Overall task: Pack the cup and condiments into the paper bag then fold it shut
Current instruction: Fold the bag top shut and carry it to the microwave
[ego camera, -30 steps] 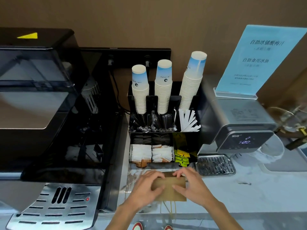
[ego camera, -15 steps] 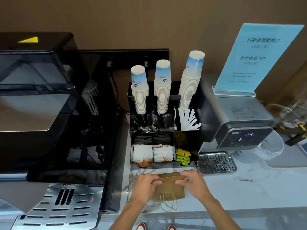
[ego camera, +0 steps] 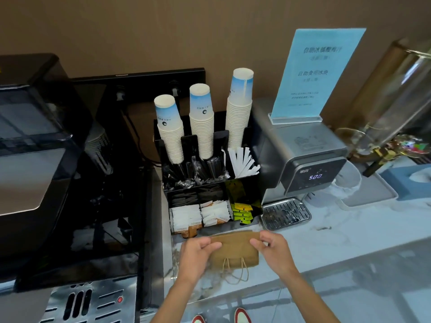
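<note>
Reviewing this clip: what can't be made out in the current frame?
Head view only:
- Paper bag: contents hidden by its own folded paper; both side edges covered by the left hand and right hand.
- Blue sign: small print too small.
- Glass dispenser: cut off by the right edge.
- Shoes: cut off by the bottom edge.

Paper bag (ego camera: 235, 249): brown kraft paper, matt, faintly creased; twisted paper-cord handles.
Counter (ego camera: 349, 241) under bag: pale marbled stone look, polished, glossy.
Cup stacks (ego camera: 201, 127) behind bag: white paper, matt, blue printed tops.
Organizer (ego camera: 242, 190) holding cups: black plastic, glossy.
Sachets (ego camera: 200, 214) in organizer front: white paper, matt.
Drip tray (ego camera: 285, 213) right of organizer: shiny perforated metal.
Dispenser (ego camera: 310, 157) above tray: brushed grey metal look, glossy dark display panel.
Coffee machine (ego camera: 58, 183) left of organizer: glossy black plastic, chrome grille.
</note>
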`<state>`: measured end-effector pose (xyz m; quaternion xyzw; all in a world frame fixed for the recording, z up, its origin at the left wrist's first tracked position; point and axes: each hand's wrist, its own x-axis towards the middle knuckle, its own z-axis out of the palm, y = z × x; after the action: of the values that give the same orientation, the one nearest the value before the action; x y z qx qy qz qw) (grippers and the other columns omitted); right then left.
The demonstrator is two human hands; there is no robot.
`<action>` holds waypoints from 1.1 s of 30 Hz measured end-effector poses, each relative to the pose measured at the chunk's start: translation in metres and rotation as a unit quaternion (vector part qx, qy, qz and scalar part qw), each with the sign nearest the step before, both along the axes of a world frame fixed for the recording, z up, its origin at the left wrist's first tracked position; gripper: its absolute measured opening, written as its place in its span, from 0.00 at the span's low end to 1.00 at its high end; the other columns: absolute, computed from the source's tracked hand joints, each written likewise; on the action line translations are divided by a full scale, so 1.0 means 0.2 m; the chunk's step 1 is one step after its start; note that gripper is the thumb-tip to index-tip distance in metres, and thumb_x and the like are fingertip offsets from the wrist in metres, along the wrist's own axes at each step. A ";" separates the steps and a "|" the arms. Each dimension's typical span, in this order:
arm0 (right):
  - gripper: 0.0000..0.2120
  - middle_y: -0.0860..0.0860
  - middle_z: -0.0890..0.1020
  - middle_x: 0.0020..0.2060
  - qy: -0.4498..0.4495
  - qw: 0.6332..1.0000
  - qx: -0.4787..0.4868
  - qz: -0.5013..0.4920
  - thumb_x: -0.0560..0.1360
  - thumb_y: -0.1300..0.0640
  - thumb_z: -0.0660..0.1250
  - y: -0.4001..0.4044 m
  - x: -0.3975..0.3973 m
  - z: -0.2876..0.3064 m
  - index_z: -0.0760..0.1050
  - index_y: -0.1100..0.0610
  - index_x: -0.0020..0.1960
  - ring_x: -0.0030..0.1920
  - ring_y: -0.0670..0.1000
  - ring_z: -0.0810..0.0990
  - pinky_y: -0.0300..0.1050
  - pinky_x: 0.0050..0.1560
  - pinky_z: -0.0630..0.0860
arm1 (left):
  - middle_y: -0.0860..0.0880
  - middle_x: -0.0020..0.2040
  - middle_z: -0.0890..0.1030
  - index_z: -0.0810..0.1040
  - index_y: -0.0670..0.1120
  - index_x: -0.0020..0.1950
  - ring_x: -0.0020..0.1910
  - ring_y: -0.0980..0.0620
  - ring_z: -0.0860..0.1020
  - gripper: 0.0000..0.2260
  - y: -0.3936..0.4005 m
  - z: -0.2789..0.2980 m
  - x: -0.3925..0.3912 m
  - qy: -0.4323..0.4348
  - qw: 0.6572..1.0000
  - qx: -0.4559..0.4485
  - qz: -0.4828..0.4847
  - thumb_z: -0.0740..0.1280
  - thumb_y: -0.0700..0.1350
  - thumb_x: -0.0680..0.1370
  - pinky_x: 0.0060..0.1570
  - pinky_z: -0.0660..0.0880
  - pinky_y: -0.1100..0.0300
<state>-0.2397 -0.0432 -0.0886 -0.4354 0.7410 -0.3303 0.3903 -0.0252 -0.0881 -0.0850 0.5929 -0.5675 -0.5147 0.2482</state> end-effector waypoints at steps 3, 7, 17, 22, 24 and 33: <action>0.09 0.54 0.84 0.35 0.003 0.999 -0.041 -0.026 0.74 0.60 0.71 0.01 -0.05 0.16 0.78 0.60 0.36 0.41 0.53 0.82 0.47 0.43 0.78 | 0.55 0.21 0.64 0.63 0.49 0.23 0.24 0.56 0.62 0.25 -0.07 0.17 -0.03 0.038 0.998 -0.037 -0.027 0.74 0.45 0.74 0.31 0.68 0.68; 0.11 0.54 0.83 0.34 0.036 0.993 -0.094 -0.070 0.73 0.57 0.73 0.07 -0.13 0.39 0.78 0.62 0.35 0.38 0.54 0.80 0.51 0.42 0.77 | 0.53 0.22 0.63 0.65 0.47 0.21 0.24 0.54 0.62 0.25 -0.13 0.40 -0.13 0.088 0.989 -0.076 -0.089 0.73 0.42 0.75 0.29 0.65 0.64; 0.21 0.43 0.70 0.23 0.054 0.959 -0.182 -0.210 0.72 0.64 0.73 0.45 -0.43 0.73 0.68 0.54 0.25 0.28 0.42 0.66 0.37 0.35 0.64 | 0.52 0.24 0.65 0.72 0.41 0.25 0.28 0.53 0.62 0.19 -0.08 0.68 -0.59 0.143 0.945 -0.165 -0.242 0.76 0.41 0.72 0.32 0.61 0.59; 0.21 0.43 0.70 0.24 0.087 0.937 -0.202 -0.271 0.72 0.64 0.73 0.71 -0.68 0.81 0.68 0.54 0.26 0.30 0.43 0.67 0.36 0.36 0.65 | 0.52 0.24 0.70 0.78 0.41 0.27 0.27 0.55 0.64 0.15 0.08 0.78 -0.94 0.166 0.927 -0.154 -0.298 0.75 0.40 0.73 0.31 0.62 0.61; 0.15 0.53 0.73 0.28 0.105 0.928 -0.216 -0.286 0.72 0.63 0.73 0.81 -0.79 0.84 0.72 0.65 0.31 0.33 0.52 0.70 0.47 0.39 0.69 | 0.53 0.23 0.68 0.74 0.41 0.24 0.27 0.54 0.63 0.18 0.16 0.80 -1.10 0.166 0.920 -0.163 -0.314 0.75 0.40 0.72 0.32 0.61 0.61; 0.08 0.63 0.82 0.37 0.121 0.910 -0.232 -0.321 0.73 0.63 0.72 1.25 -1.35 0.94 0.80 0.67 0.38 0.35 0.50 0.76 0.44 0.42 0.74 | 0.45 0.29 0.69 0.73 0.29 0.34 0.32 0.50 0.66 0.24 0.50 0.87 -1.79 0.214 0.892 -0.145 -0.371 0.76 0.49 0.71 0.38 0.66 0.57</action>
<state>-0.5092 0.2076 0.0991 -0.2886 0.7847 -0.5455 0.0586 -0.3839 0.0114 0.0897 0.1713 -0.7477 -0.5957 0.2379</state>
